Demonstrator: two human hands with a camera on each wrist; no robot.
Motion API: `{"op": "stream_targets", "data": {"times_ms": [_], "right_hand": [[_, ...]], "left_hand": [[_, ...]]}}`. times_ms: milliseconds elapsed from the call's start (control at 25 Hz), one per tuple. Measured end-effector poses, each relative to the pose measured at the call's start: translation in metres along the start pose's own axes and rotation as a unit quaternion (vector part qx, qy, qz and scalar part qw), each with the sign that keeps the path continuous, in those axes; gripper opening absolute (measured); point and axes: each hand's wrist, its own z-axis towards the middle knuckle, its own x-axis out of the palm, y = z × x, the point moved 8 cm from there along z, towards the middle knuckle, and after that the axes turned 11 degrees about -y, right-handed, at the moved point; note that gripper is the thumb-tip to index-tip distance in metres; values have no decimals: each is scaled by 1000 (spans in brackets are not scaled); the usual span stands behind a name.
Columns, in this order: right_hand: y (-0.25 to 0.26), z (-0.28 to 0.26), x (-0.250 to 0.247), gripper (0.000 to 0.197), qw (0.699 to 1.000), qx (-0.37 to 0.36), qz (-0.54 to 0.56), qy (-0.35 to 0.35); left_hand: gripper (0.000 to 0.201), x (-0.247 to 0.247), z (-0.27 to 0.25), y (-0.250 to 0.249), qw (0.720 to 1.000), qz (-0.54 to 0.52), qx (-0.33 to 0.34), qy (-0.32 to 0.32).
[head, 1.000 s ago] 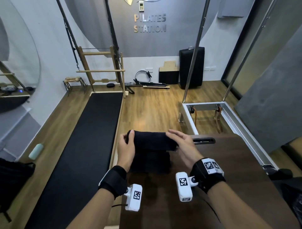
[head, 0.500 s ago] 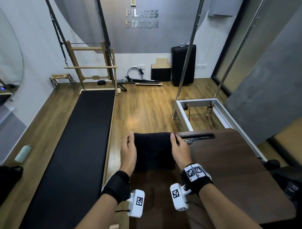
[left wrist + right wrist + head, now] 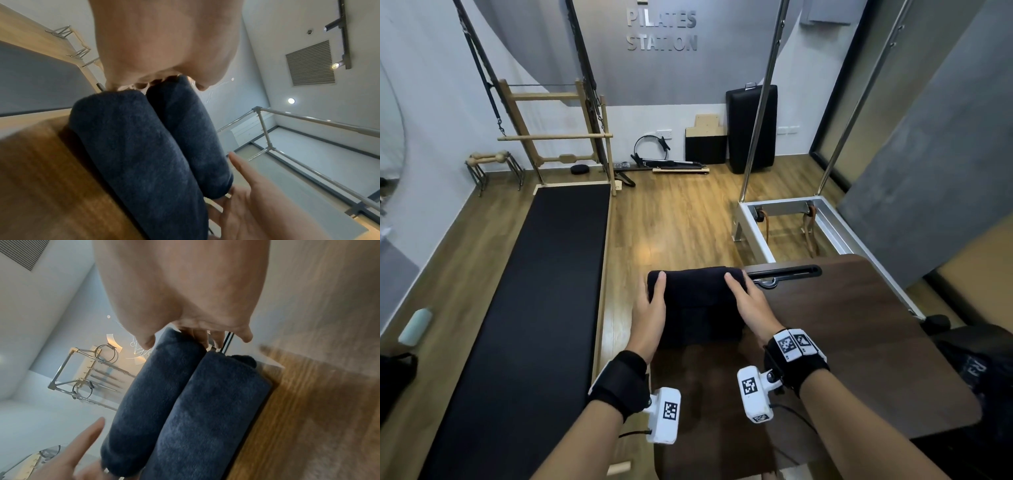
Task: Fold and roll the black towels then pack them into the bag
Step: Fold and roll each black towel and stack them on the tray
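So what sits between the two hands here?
The rolled black towel, on the wooden table, fills the gap between left hand and right hand, clearest in the head view.

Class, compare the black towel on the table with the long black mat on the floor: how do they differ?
The black towel is short and partly rolled; the long black mat lies flat. The left hand and right hand touch the towel; nothing touches the mat. Both are black.

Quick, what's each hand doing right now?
Left hand: open, straight fingers pressing the left end of the black towel.
Right hand: open, fingers flat against the right end.
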Motion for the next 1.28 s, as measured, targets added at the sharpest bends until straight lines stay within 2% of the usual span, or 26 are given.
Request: {"op": "stream_targets", "data": {"times_ms": [80,120,200,240,320,400,440,520,600,680,960,1280], "right_hand": [[0,1,-10,87,1000,3,15,-4],[0,0,-17,87,1000,4,21,-6],[1,-3,-35,80,1000,0,22,-20],[2,-6,-48,74,999,-7,20,-31],[5,-12,-72,54,999,-21,12,-46],[3,-25,-99,24,998,-18,-4,-56],[2,-31,-113,16,998,-17,-12,-60],[-9,-44,-149,16,997,-5,-31,-71],[-22,-61,-188,19,996,6,-45,-72],[-35,-76,-225,20,996,20,-41,-80],[-99,-116,-393,25,978,70,20,-194],[-192,-112,-575,23,959,134,47,-246]], "left_hand": [[65,-22,-3,-20,994,4,59,-90],[62,-35,-8,-32,984,3,99,-148],[38,-50,-26,-60,953,-2,192,-234],[30,-47,-35,-73,944,-5,227,-239],[31,-20,-48,-88,948,-8,269,-171],[35,26,-60,-81,965,30,259,-38],[36,53,-69,-73,968,58,243,30],[35,106,-89,-49,961,104,203,156],[33,152,-113,-25,945,141,172,241],[31,190,-132,-10,930,164,169,283],[27,356,-230,32,864,226,183,411],[25,544,-348,100,815,279,140,489]]}}
